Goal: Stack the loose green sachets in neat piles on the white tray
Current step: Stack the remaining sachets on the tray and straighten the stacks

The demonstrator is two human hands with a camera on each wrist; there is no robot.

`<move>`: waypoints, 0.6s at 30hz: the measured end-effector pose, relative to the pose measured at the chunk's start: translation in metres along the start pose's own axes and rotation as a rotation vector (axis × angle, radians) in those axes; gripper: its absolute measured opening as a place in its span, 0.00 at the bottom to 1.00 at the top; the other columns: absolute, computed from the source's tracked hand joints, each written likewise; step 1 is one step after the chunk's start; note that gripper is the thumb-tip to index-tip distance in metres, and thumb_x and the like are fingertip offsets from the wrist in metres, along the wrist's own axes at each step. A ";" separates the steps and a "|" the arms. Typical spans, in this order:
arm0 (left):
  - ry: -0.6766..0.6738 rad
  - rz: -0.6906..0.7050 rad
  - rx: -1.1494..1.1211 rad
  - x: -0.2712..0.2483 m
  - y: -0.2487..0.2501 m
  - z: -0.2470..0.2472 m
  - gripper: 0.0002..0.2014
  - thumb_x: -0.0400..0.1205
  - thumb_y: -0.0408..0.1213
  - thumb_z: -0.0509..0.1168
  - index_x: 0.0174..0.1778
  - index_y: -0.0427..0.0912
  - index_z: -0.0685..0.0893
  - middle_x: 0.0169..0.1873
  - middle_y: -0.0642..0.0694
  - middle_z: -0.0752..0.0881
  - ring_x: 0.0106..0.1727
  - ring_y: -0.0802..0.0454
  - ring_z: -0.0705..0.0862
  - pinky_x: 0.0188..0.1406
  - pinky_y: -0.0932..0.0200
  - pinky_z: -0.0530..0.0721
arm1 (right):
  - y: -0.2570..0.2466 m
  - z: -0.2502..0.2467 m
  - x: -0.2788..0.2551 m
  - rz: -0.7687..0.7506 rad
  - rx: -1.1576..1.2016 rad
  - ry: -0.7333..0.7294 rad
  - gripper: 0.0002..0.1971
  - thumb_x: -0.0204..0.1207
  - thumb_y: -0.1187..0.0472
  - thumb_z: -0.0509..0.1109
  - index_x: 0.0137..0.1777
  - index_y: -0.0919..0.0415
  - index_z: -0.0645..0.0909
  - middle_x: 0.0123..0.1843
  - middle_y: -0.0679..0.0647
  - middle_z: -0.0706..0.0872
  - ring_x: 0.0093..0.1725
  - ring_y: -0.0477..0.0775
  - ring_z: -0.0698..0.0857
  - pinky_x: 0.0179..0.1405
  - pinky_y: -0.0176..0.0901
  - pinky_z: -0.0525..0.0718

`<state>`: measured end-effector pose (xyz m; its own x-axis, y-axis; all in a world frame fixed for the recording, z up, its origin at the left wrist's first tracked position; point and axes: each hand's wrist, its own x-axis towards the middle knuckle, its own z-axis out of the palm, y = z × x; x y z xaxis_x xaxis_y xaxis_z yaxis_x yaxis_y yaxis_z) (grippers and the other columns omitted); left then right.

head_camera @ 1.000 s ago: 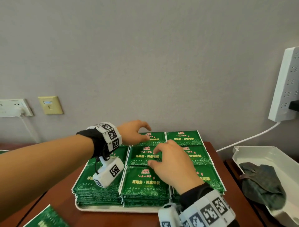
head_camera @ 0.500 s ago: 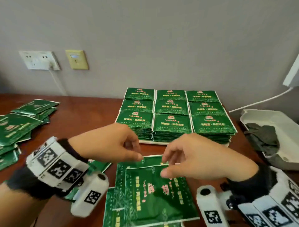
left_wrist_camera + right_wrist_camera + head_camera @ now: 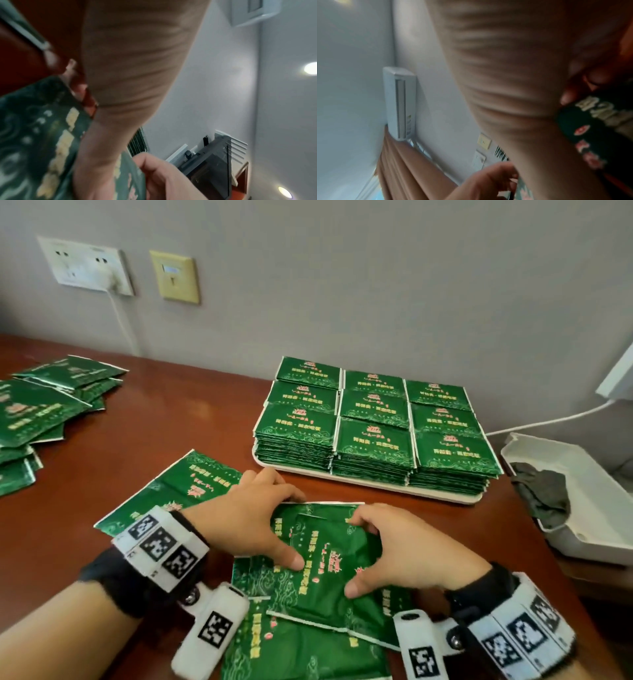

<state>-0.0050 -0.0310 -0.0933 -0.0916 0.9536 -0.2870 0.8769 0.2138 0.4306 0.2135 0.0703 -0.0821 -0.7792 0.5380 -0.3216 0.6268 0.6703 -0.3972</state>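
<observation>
The white tray [image 3: 376,486] stands at the back right of the brown table, with several neat piles of green sachets [image 3: 373,436] filling it. In front of it, near me, loose sachets [image 3: 301,652] lie overlapping on the wood. Both hands hold a small bunch of sachets [image 3: 329,546] just above those. My left hand [image 3: 260,522] grips its left side, fingers over the top edge and thumb on the face. My right hand [image 3: 394,553] grips the right side the same way. The left wrist view is blurred and shows a sachet [image 3: 39,135] beside the palm.
A heap of loose sachets [image 3: 41,412] lies at the table's left edge and one more sachet [image 3: 191,484] left of my hands. A white bin [image 3: 582,508] holding a dark cloth stands to the right of the tray. A white cable [image 3: 548,419] runs along the wall.
One second ago both hands lay on the tray's piles. They came back to the loose sachets near me, pinched a bunch by its top edge, and now grip it from both sides.
</observation>
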 end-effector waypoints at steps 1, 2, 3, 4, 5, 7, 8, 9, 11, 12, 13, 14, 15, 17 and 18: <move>0.038 0.003 -0.030 0.001 -0.001 0.001 0.44 0.61 0.66 0.80 0.73 0.64 0.72 0.60 0.63 0.67 0.64 0.59 0.64 0.73 0.52 0.72 | 0.004 0.001 -0.002 0.010 0.029 0.027 0.30 0.56 0.39 0.88 0.54 0.44 0.78 0.54 0.39 0.76 0.54 0.43 0.77 0.48 0.40 0.76; 0.066 0.006 -0.056 0.002 -0.003 0.002 0.39 0.62 0.66 0.80 0.69 0.64 0.75 0.59 0.63 0.68 0.63 0.60 0.65 0.72 0.54 0.73 | 0.010 0.002 -0.005 0.014 0.070 0.061 0.26 0.55 0.38 0.87 0.44 0.46 0.78 0.49 0.41 0.77 0.48 0.44 0.77 0.45 0.42 0.75; 0.078 0.014 -0.073 0.002 -0.003 0.002 0.35 0.62 0.64 0.80 0.64 0.63 0.78 0.59 0.63 0.69 0.63 0.60 0.66 0.70 0.55 0.73 | 0.015 0.003 -0.009 0.013 0.132 0.092 0.25 0.54 0.38 0.87 0.38 0.49 0.77 0.46 0.43 0.77 0.45 0.46 0.78 0.44 0.44 0.75; 0.074 0.028 -0.078 0.003 -0.003 0.002 0.31 0.63 0.63 0.80 0.60 0.62 0.79 0.59 0.63 0.70 0.62 0.60 0.67 0.69 0.57 0.74 | 0.022 0.003 -0.013 0.004 0.214 0.125 0.25 0.54 0.38 0.88 0.34 0.51 0.77 0.44 0.45 0.79 0.42 0.47 0.79 0.44 0.46 0.76; 0.067 0.046 -0.077 0.003 -0.003 0.002 0.28 0.64 0.61 0.81 0.56 0.61 0.79 0.58 0.62 0.71 0.61 0.60 0.68 0.66 0.59 0.75 | 0.028 0.004 -0.017 -0.015 0.314 0.157 0.24 0.55 0.39 0.88 0.32 0.52 0.79 0.42 0.47 0.83 0.40 0.47 0.82 0.43 0.47 0.78; 0.076 0.080 -0.083 0.003 -0.003 0.003 0.24 0.67 0.54 0.82 0.52 0.58 0.78 0.54 0.61 0.74 0.55 0.64 0.71 0.55 0.68 0.75 | 0.034 0.004 -0.025 -0.066 0.558 0.224 0.17 0.60 0.48 0.87 0.33 0.55 0.82 0.38 0.52 0.89 0.36 0.48 0.86 0.39 0.43 0.82; 0.082 0.086 -0.097 0.004 -0.003 0.004 0.23 0.68 0.48 0.82 0.53 0.57 0.77 0.51 0.61 0.76 0.50 0.65 0.73 0.48 0.72 0.75 | 0.038 0.003 -0.026 -0.097 0.698 0.266 0.13 0.64 0.52 0.84 0.36 0.58 0.83 0.37 0.55 0.89 0.35 0.50 0.87 0.38 0.40 0.83; 0.079 0.083 -0.114 0.004 -0.004 0.004 0.25 0.69 0.46 0.82 0.55 0.56 0.76 0.48 0.61 0.77 0.46 0.66 0.75 0.42 0.73 0.74 | 0.039 0.002 -0.027 -0.119 0.820 0.306 0.11 0.66 0.56 0.81 0.39 0.61 0.84 0.37 0.56 0.90 0.36 0.51 0.88 0.38 0.38 0.84; 0.051 0.058 -0.114 0.003 -0.002 0.005 0.28 0.69 0.49 0.82 0.60 0.56 0.76 0.48 0.61 0.80 0.43 0.66 0.78 0.39 0.73 0.75 | 0.043 0.002 -0.027 -0.131 0.970 0.353 0.11 0.68 0.60 0.77 0.46 0.67 0.85 0.41 0.58 0.92 0.40 0.52 0.90 0.40 0.37 0.86; 0.030 0.046 -0.104 0.002 -0.001 0.005 0.26 0.70 0.51 0.81 0.60 0.55 0.77 0.48 0.60 0.82 0.44 0.65 0.80 0.40 0.70 0.78 | 0.045 0.003 -0.025 -0.114 1.001 0.363 0.12 0.69 0.60 0.77 0.47 0.67 0.86 0.43 0.59 0.93 0.41 0.52 0.90 0.40 0.37 0.87; 0.007 0.045 -0.116 0.001 -0.001 0.006 0.22 0.71 0.51 0.80 0.56 0.52 0.80 0.47 0.59 0.85 0.43 0.63 0.83 0.42 0.65 0.82 | 0.045 0.004 -0.023 -0.096 1.014 0.383 0.12 0.69 0.57 0.77 0.46 0.65 0.88 0.44 0.59 0.93 0.42 0.52 0.90 0.40 0.37 0.87; -0.012 0.058 -0.153 0.000 -0.002 0.006 0.17 0.73 0.50 0.79 0.52 0.49 0.84 0.44 0.56 0.88 0.41 0.60 0.86 0.43 0.58 0.87 | 0.046 0.005 -0.022 -0.094 1.030 0.413 0.13 0.69 0.52 0.78 0.44 0.62 0.89 0.43 0.58 0.92 0.41 0.51 0.90 0.40 0.37 0.87; -0.025 0.074 -0.228 -0.002 -0.003 0.007 0.13 0.75 0.48 0.79 0.49 0.48 0.86 0.42 0.52 0.90 0.40 0.56 0.89 0.42 0.53 0.89 | 0.048 0.006 -0.022 -0.102 1.067 0.439 0.17 0.66 0.45 0.81 0.43 0.61 0.90 0.41 0.57 0.92 0.40 0.50 0.89 0.39 0.37 0.87; -0.033 0.096 -0.438 -0.007 -0.006 0.006 0.07 0.79 0.45 0.76 0.46 0.47 0.88 0.40 0.47 0.92 0.38 0.48 0.91 0.40 0.49 0.90 | 0.047 0.005 -0.021 -0.112 1.182 0.489 0.21 0.60 0.40 0.84 0.40 0.59 0.90 0.39 0.58 0.90 0.38 0.50 0.88 0.36 0.38 0.87; -0.020 0.104 -0.537 -0.008 -0.008 0.005 0.07 0.80 0.46 0.74 0.46 0.46 0.89 0.40 0.45 0.93 0.39 0.44 0.91 0.41 0.48 0.91 | 0.047 0.004 -0.021 -0.112 1.250 0.513 0.17 0.62 0.44 0.83 0.37 0.58 0.90 0.38 0.58 0.90 0.36 0.51 0.89 0.35 0.39 0.88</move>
<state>-0.0093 -0.0416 -0.0986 -0.0033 0.9723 -0.2336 0.5160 0.2018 0.8325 0.2591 0.0882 -0.0979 -0.5668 0.8238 0.0083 -0.0706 -0.0385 -0.9968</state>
